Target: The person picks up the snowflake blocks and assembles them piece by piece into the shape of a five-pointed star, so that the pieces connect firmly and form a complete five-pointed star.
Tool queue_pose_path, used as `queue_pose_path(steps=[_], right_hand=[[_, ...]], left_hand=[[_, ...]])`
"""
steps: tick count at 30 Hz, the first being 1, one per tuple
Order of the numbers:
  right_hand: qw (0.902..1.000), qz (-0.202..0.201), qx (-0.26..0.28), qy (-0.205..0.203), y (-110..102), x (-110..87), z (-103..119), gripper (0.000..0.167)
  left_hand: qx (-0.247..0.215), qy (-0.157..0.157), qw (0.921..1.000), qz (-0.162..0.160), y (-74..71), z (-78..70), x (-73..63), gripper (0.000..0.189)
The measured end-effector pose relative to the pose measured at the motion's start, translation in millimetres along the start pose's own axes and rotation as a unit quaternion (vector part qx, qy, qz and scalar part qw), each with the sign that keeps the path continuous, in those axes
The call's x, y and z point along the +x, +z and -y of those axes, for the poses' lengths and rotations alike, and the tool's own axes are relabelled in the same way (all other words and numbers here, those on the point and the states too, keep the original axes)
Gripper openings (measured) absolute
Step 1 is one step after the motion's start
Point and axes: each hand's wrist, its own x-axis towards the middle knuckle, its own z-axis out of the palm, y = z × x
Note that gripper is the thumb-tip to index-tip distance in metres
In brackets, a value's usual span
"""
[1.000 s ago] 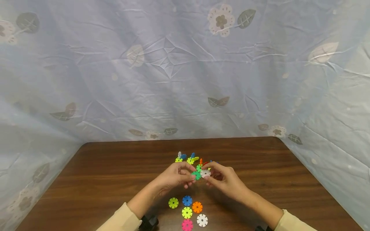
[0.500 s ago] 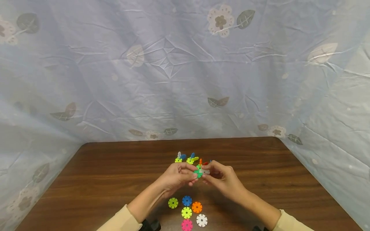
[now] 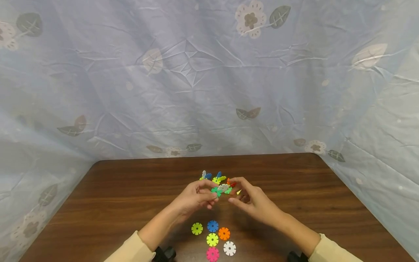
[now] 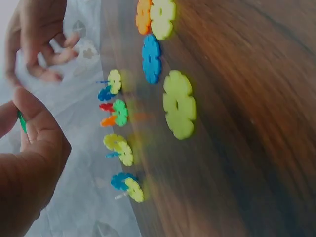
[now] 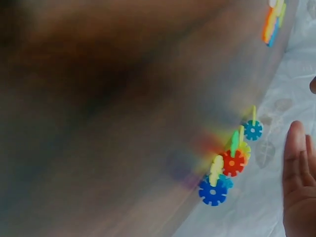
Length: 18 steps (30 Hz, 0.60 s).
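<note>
In the head view my left hand (image 3: 194,196) pinches a green notched disc (image 3: 216,191) between thumb and fingers. A white notched disc (image 3: 223,188) sits tilted against its right side and appears slotted to it. My right hand (image 3: 253,200) is just to the right, thumb and fingers spread apart, holding nothing. Only a thin edge of the green disc (image 4: 21,121) shows in the left wrist view. Behind the hands stands a green, red and orange disc cluster (image 4: 118,112), partly covered in the head view.
Nearer me lie loose flat discs: lime (image 3: 197,228), blue (image 3: 212,226), orange (image 3: 224,233), yellow (image 3: 212,239), pink (image 3: 212,254) and white (image 3: 230,248). Several joined clusters, such as a yellow-and-blue one (image 3: 216,180), stand in a row at the back of the wooden table (image 3: 131,189).
Both hands were on the green and white discs. My right hand has let go of the white disc and moved slightly right; the left has drawn the joined pair slightly left and up.
</note>
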Motion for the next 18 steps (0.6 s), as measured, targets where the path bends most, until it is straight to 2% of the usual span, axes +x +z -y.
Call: queue_pose_path(steps=[4, 7, 9, 14, 18], right_hand=[[0.9949, 0.099, -0.009, 0.014, 4, -9.6, -2, 0.038], [0.9835, 0.179, -0.026, 0.013, 10, -16.0, -1, 0.038], [0.9766, 0.210, -0.041, 0.016, 14, -18.5, 0, 0.035], [0.9688, 0.241, -0.048, 0.033, 20, -18.1, 0, 0.032], [0.9665, 0.251, -0.048, 0.020, 20, -14.9, 0, 0.029]], left_hand=[[-0.009, 0.005, 0.9996, -0.026, -7.8, 0.3, -3.3, 0.031], [-0.011, 0.007, 0.9994, -0.032, -11.4, 0.7, -4.4, 0.030], [-0.014, 0.007, 0.9993, -0.034, -12.1, 1.1, -4.4, 0.029], [-0.012, -0.001, 0.9993, -0.036, -11.4, 3.0, -3.7, 0.027], [-0.006, -0.003, 0.9995, -0.032, -11.7, 2.3, -4.7, 0.026]])
